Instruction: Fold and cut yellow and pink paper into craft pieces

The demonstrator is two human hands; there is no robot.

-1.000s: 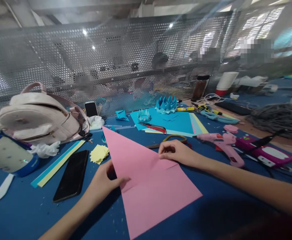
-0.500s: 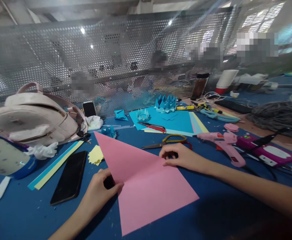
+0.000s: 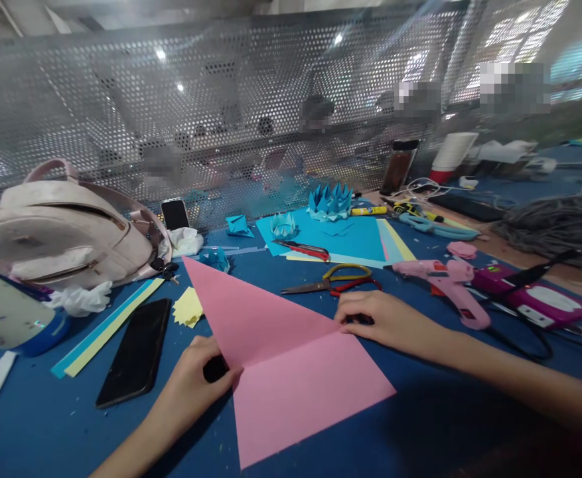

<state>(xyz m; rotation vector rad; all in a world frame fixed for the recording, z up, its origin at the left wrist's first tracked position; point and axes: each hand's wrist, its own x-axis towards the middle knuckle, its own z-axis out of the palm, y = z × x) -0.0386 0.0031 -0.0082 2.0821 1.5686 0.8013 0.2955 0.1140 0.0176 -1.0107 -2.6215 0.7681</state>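
Pink paper (image 3: 275, 358) lies flat on the blue table (image 3: 46, 431), centre front, folded over into a triangle pointing away, with a strip of the lower layer showing below the fold edge. Judging by that, one diagonal fold is laid down and being creased; no further folds visible, so most of the folding looks left. Left hand (image 3: 196, 385) sits at the left end of the crease, fingers curled, thumb pressing on the paper edge, grip closed on the sheet. Right hand (image 3: 385, 322) is at the right end of the crease, fingers bent down and pressing the paper's corner flat, not wrapped round anything. Scissors (image 3: 335, 282) lie just beyond the right hand, a pink glue gun (image 3: 444, 282) to its right, a black phone (image 3: 134, 352) left of the left hand.
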